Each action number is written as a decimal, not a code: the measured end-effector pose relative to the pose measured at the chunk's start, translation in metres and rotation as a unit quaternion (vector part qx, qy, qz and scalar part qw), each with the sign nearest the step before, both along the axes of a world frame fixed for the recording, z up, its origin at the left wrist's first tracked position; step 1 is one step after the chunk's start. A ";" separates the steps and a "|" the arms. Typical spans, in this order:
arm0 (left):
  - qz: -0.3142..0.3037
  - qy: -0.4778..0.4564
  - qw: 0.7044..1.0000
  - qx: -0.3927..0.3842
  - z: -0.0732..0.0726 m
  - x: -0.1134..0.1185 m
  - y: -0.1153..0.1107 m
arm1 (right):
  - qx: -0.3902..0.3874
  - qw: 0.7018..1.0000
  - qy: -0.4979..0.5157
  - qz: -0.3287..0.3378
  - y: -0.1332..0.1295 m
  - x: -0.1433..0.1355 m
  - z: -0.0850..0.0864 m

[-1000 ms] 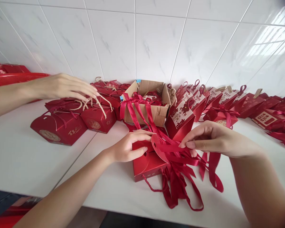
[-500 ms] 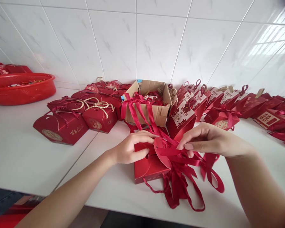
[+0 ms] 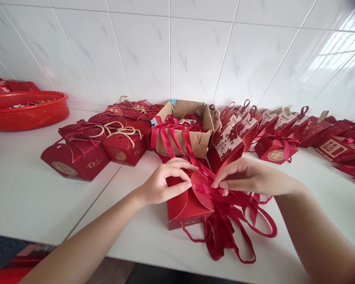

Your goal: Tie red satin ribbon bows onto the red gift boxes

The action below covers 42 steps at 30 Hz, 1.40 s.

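Note:
A red gift box (image 3: 183,208) lies in front of me, its curved top flaps overlapping and a twisted red cord hanging from its near side. My left hand (image 3: 162,182) rests over the box's top, thumb and fingers curled on it near the right flap (image 3: 201,190). A red ribbon (image 3: 205,189) passes through that flap. Between thumb and fingertips, my right hand (image 3: 244,177) pinches the ribbon just right of the flap. Loose red ribbons (image 3: 225,228) trail in loops on the table beside the box.
Behind the box stands an open cardboard carton (image 3: 192,142) holding ribbons. Several red gift boxes (image 3: 81,157) with cords stand at left, and printed red boxes (image 3: 227,146) line the wall at right. A red plastic basket (image 3: 29,114) sits far left on the white table (image 3: 112,221).
My right hand has moved left toward the flap, and less ribbon shows between it and the flap. My left thumb has shifted right to the flap's edge. The ribbon loops have shifted slightly.

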<state>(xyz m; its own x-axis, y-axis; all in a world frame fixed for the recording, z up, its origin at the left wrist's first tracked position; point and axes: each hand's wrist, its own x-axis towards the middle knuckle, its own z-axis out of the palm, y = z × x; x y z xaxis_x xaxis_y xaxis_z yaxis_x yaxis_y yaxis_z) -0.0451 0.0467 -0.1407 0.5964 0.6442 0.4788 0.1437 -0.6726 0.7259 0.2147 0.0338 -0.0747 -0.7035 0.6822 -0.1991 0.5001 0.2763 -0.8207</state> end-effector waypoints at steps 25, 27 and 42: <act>0.023 -0.104 0.990 -0.095 -0.006 0.000 0.002 | 0.137 0.965 0.211 -0.074 -0.011 -0.049 -0.047; 0.010 -0.129 0.984 -0.119 -0.008 0.001 0.003 | 0.129 0.965 0.217 -0.072 -0.011 -0.050 -0.047; 0.009 -0.093 0.989 -0.117 -0.007 0.003 0.003 | 0.033 0.906 0.378 -0.185 -0.016 -0.030 -0.022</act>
